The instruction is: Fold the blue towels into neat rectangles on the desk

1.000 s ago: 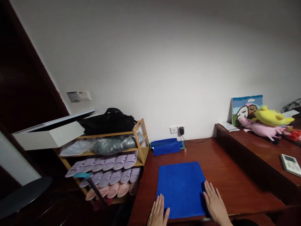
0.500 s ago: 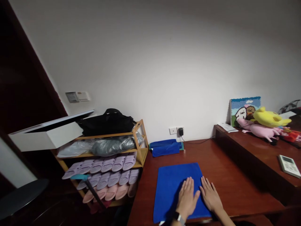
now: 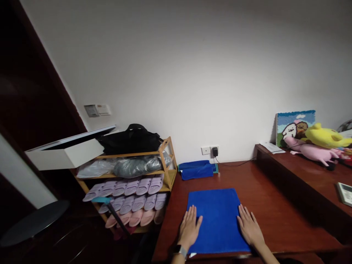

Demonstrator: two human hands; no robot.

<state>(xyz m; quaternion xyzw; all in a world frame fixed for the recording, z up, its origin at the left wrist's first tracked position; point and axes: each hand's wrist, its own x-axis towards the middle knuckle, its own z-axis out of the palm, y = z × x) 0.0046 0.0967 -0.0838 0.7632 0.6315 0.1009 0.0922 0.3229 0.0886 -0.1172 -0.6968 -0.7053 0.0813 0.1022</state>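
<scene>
A blue cloth (image 3: 217,220) lies spread out flat on the reddish-brown wooden table (image 3: 277,209), with a small white tag at its near left corner. My left hand (image 3: 189,227), with a watch on the wrist, rests flat on the cloth's left edge, fingers stretched out. On the opposite side, my right hand (image 3: 249,225) lies flat over the right edge, its fingers extended partly onto the bare wood. Neither hand grips anything.
Folded blue cloths (image 3: 198,170) lie at the table's back, below a plugged-in black adapter (image 3: 215,151). To the left stands a wooden rack (image 3: 168,165) with slippers and a black bag (image 3: 132,140). Plush toys (image 3: 313,149) sit on the raised ledge at right.
My left hand has slid left from the cloth's middle to its left edge. My right hand stays at the right edge. The view has turned slightly left.
</scene>
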